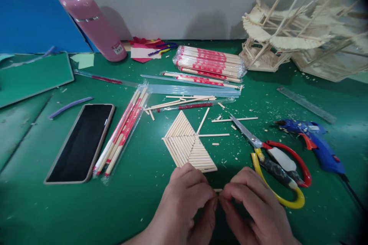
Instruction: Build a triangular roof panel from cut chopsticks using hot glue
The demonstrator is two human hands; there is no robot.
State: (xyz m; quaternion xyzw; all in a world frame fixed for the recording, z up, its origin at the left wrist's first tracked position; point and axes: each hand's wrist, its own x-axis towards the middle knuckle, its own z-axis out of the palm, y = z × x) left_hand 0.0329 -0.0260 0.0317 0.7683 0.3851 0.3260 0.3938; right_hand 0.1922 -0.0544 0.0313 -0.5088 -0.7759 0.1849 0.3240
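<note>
My left hand (186,203) and my right hand (253,203) meet fingertip to fingertip at the near edge of the green mat, pinching a short wooden stick piece (217,190) between them. Just beyond the hands lies a flat fan-shaped panel of glued wooden sticks (188,143). Loose cut sticks (214,135) lie to its right. Scissors with red and yellow handles (276,160) rest right of my right hand, blades pointing up-left.
A blue glue gun (319,141) and a clear ruler (306,104) lie at right. A phone (82,141) and wrapped chopsticks (123,134) lie at left, more packs (209,63) behind. A pink bottle (94,26) and a stick model (296,38) stand at the back.
</note>
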